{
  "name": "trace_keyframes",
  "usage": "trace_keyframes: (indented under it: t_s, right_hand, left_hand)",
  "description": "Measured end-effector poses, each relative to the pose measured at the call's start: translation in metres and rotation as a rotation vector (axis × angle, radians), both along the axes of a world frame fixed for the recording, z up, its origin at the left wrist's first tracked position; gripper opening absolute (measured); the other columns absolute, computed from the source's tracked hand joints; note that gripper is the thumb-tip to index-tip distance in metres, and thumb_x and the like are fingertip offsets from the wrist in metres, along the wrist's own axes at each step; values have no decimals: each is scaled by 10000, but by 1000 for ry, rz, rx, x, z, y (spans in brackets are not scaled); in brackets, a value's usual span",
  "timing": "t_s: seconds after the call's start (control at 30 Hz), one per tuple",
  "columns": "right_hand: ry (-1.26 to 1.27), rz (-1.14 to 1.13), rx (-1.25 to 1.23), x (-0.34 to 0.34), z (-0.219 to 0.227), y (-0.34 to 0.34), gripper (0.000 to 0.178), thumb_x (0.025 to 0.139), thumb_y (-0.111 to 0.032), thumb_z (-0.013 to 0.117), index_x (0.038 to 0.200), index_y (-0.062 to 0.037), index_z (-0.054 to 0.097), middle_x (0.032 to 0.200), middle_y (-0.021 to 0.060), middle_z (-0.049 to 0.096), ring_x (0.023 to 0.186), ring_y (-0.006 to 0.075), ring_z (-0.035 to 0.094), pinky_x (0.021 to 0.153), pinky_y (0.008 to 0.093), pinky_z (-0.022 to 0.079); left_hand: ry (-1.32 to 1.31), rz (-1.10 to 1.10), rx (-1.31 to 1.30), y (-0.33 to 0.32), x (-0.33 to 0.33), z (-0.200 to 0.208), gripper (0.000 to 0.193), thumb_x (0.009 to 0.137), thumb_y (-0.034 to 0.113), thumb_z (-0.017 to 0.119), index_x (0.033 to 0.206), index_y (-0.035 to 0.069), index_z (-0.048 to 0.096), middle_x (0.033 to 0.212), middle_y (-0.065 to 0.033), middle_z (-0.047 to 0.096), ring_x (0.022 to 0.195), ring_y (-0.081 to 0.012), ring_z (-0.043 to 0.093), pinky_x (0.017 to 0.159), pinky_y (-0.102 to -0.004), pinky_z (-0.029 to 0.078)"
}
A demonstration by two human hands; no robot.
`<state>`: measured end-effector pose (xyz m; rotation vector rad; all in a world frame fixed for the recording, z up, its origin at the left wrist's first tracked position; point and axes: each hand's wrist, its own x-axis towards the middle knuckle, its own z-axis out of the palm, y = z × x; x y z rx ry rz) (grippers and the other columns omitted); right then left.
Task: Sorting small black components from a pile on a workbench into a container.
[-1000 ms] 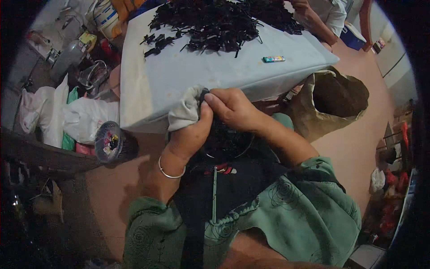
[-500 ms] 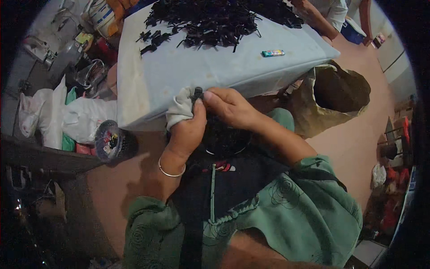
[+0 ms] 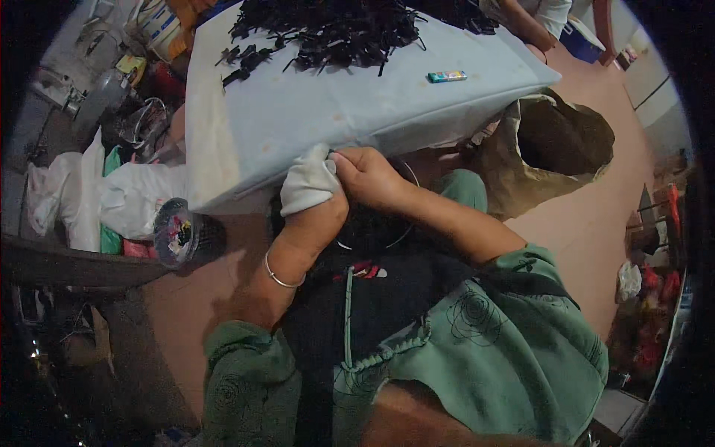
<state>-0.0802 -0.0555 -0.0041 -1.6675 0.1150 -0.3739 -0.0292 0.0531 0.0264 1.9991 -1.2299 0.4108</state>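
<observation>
My left hand [image 3: 315, 205] is closed, its fingers covered by a white cloth [image 3: 309, 182]. Right against the cloth's edge, my right hand [image 3: 370, 177] is curled with thumb and index finger pinched together. Both hands meet in front of the table's near edge. Whatever lies between them is hidden by the cloth and fingers. Beneath the hands is a dark round container [image 3: 376, 223] with a pale rim, partly covered by my forearms. On the table [image 3: 298, 112] beyond lies a heap of small black strappy pieces [image 3: 328, 37].
A small colourful packet [image 3: 447, 77] lies on the table's right part. An open brown sack [image 3: 514, 160] stands right of the table. At left are a clear bin [image 3: 177, 242] with scraps and white bags [image 3: 141, 197]. Another person's arm [image 3: 525, 22] reaches in at the far right.
My left hand has turned so that its cloth-covered back faces up. A small black piece seen between my fingers earlier is now out of sight. My right hand stays against the left.
</observation>
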Motion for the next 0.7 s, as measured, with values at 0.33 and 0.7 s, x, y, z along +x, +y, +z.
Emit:
trace_keyframes:
  t_s: [0.33,0.7]
  right_hand:
    - [31,187,59,-8,22,-10,265,902,-191,404,793,24,516,660,27,496,651,89,422,608,278,402]
    - [-15,-16,86,-6,8,6,266,888,-219,446,812,19,537,648,22,497,634,86,424,576,271,396]
  left_hand:
    - [416,-51,-116,8,15,-14,228,757,76,506,972,9,538,846,-178,564,815,-334,549,732,-377,438]
    - [163,-35,-61,8,3,-5,240,740,63,519,964,-20,536,878,-197,556,820,-337,542,726,-382,434]
